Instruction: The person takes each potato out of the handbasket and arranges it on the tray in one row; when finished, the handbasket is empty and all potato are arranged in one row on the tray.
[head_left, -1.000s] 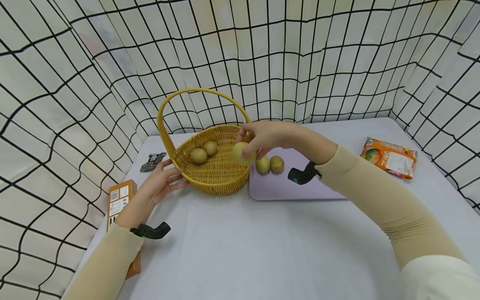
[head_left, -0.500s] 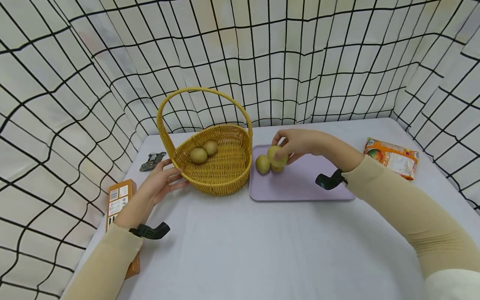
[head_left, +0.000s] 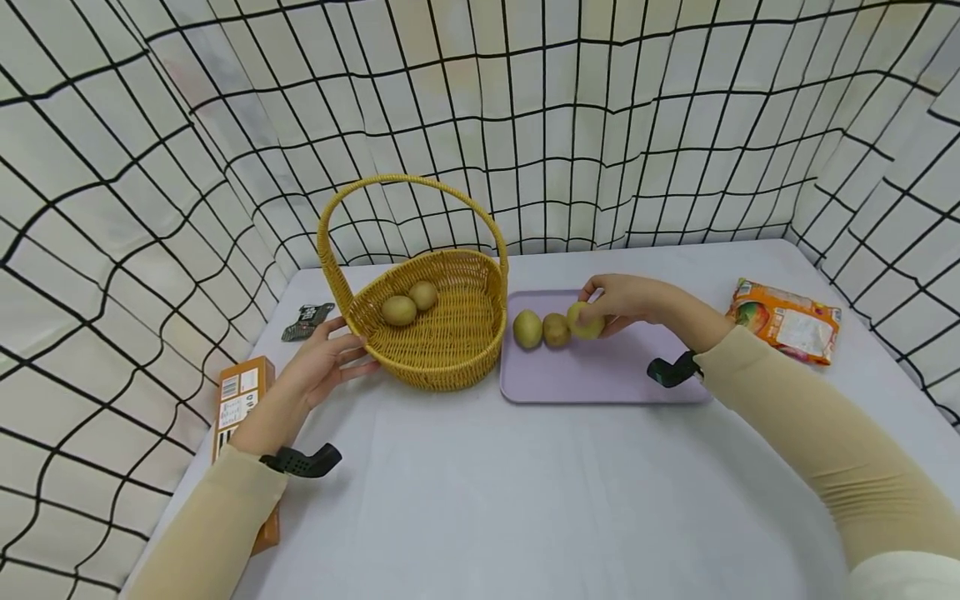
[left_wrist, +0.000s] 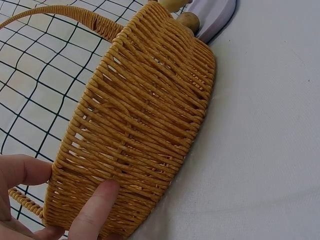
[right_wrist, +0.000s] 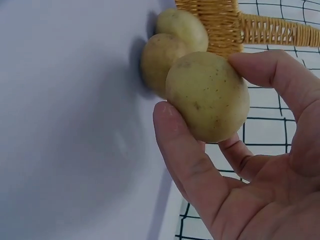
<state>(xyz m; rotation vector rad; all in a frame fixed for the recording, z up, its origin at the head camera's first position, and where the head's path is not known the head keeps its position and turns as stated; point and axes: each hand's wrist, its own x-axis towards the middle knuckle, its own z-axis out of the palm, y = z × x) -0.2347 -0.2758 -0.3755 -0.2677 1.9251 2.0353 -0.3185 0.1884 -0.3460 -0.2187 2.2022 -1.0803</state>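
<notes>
In the right wrist view, my right hand (head_left: 626,304) grips a round, speckled potato (right_wrist: 207,97) between thumb and fingers. It is over the lilac tray (head_left: 622,379), beside two more potatoes, a brown one (head_left: 557,331) and a paler one (head_left: 527,330). Whether the gripped potato touches the tray cannot be told. My left hand (head_left: 326,362) rests against the left side of a yellow wicker basket (head_left: 442,367), its fingers lying extended on the outer wall and one fingertip at the rim. Inside the basket's left part lie two potatoes, one larger (head_left: 398,311) and one smaller (head_left: 423,295).
The basket's tall handle (head_left: 412,178) arches above it. An orange-brown box (head_left: 243,400) lies by the left forearm, and a small black packet (head_left: 307,322) is behind it. An orange packet (head_left: 787,321) lies right of the tray. Netting over white cloth surrounds the table.
My right hand has carried the gripped potato from the basket's right rim rightward, over the tray, and lowered it beside the brown potato. The left hand and basket have stayed put.
</notes>
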